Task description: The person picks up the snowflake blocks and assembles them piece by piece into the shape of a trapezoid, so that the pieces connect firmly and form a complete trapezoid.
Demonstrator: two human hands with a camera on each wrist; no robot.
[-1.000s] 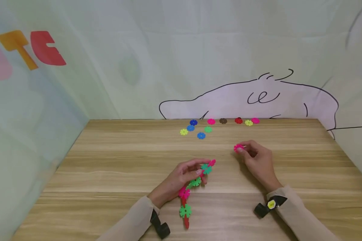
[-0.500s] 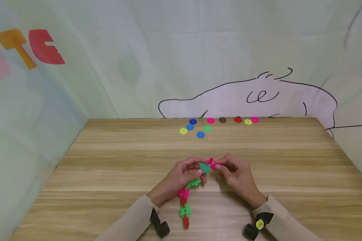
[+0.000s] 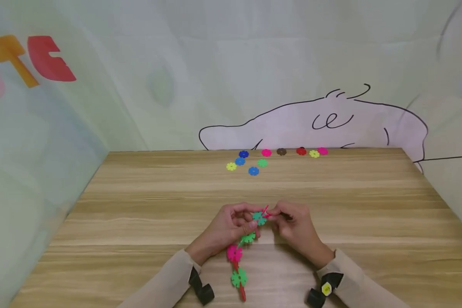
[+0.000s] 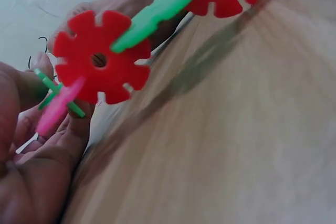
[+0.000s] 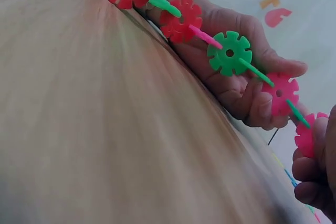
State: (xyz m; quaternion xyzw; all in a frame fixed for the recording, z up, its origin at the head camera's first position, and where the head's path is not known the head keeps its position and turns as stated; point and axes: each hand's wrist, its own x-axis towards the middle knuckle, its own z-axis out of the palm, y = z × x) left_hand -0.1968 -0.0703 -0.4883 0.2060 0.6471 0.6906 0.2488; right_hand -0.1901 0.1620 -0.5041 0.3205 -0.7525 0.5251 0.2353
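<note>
My left hand pinches a chain of slotted plastic snowflake discs between thumb and fingers. The chain's red, green and pink discs interlock at angles, its lower part hanging toward me. Close by, my right hand pinches a pink snowflake disc at the chain's far end, against a green disc. How deeply their slots engage is hard to tell, as fingers partly cover the pink one. In the left wrist view, a red disc of the chain shows beside the left fingers.
Several loose discs lie toward the wooden table's back edge, among them a blue disc, a yellow disc, a brown disc and a red disc. A printed cloth stands behind the table.
My right hand has come left with the pink disc, from apart to touching the chain's end. My left hand keeps its hold, nearly still. The loose discs stay put.
</note>
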